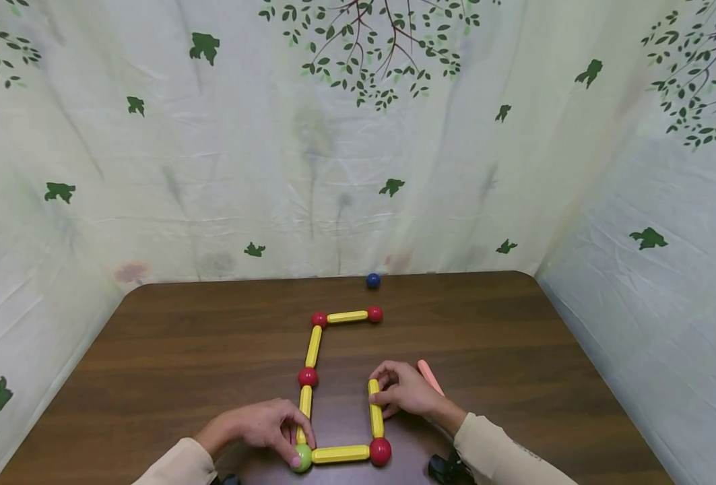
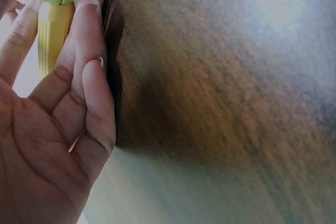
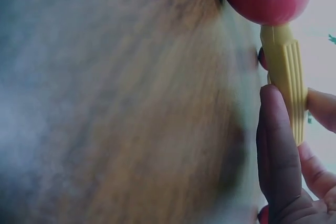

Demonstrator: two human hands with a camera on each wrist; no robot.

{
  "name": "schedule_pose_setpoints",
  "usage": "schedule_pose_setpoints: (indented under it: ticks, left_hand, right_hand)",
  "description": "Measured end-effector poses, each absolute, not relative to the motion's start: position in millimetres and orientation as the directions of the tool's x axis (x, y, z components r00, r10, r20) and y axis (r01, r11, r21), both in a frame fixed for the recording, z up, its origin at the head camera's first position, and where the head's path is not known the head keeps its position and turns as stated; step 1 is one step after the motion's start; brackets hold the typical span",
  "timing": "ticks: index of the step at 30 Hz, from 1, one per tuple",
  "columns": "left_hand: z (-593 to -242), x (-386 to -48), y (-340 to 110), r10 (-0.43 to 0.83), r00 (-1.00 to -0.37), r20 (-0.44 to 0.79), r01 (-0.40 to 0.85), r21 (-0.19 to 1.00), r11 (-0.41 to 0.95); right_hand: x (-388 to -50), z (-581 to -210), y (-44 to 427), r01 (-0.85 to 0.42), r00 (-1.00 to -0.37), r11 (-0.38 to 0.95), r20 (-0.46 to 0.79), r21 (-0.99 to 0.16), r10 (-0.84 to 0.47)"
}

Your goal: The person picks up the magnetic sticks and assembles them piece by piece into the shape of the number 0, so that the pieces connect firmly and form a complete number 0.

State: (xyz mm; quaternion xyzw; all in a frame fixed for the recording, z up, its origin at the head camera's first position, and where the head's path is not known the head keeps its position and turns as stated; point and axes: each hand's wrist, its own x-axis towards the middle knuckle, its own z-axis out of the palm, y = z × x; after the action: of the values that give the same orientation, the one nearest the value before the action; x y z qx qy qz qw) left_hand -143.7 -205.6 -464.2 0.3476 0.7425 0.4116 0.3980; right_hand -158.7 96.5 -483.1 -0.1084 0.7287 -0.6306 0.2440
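Yellow rods and balls form a connected chain on the table. My left hand (image 1: 265,424) holds the green ball (image 1: 302,459) at its near-left corner, thumb on one side and fingers on the other. My right hand (image 1: 411,389) pinches the upright-lying yellow rod (image 1: 377,423), whose near end meets a red ball (image 1: 380,452). Between green and red balls lies another yellow rod (image 1: 341,454). From the green ball, a yellow rod (image 1: 306,401) runs away to a middle red ball (image 1: 308,377). In the right wrist view, fingers (image 3: 278,145) press the ribbed rod (image 3: 289,80).
Farther off, a yellow rod (image 1: 313,347) leads to a red ball (image 1: 319,319), then a rod (image 1: 347,316) and another red ball (image 1: 374,314). A blue ball (image 1: 372,281) sits by the table's far edge. Beside my right hand is a pink rod (image 1: 429,374).
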Motion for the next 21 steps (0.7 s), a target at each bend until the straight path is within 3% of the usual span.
schedule_pose_setpoints:
  ticks: [21]
  left_hand:
    - [-464.4,-143.3,-204.2,0.850,-0.434,-0.299,0.188,0.892,0.410]
  right_hand:
    - [-160.2,-481.9,100.7,0.158,-0.855,0.191,-0.231,-0.969,-0.465]
